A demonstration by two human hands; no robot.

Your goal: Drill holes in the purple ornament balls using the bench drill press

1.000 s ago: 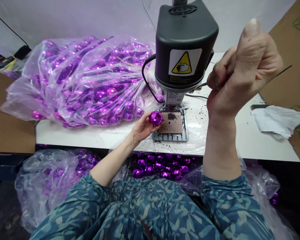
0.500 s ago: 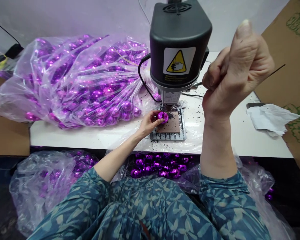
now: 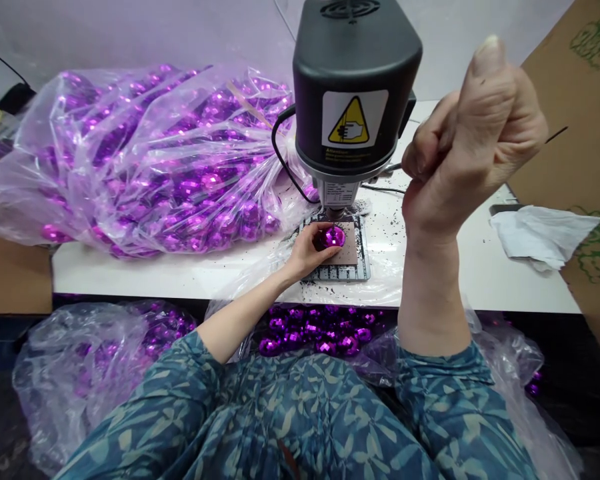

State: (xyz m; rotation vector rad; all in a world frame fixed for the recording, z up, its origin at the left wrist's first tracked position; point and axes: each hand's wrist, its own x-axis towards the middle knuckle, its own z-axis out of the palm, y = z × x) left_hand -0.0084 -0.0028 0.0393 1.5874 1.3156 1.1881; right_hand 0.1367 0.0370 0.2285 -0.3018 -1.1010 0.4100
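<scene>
The left hand point(image 3: 310, 252) grips a purple ball point(image 3: 334, 237) between thumb and fingers, having carried it from the board's point(image 3: 349, 255) left edge to beneath the machine point(image 3: 357, 73). Shiny, faceted, it looks round; its pointing is unclear. The right hand point(image 3: 475, 143) is fisted at the lever point(image 3: 394, 167).
</scene>
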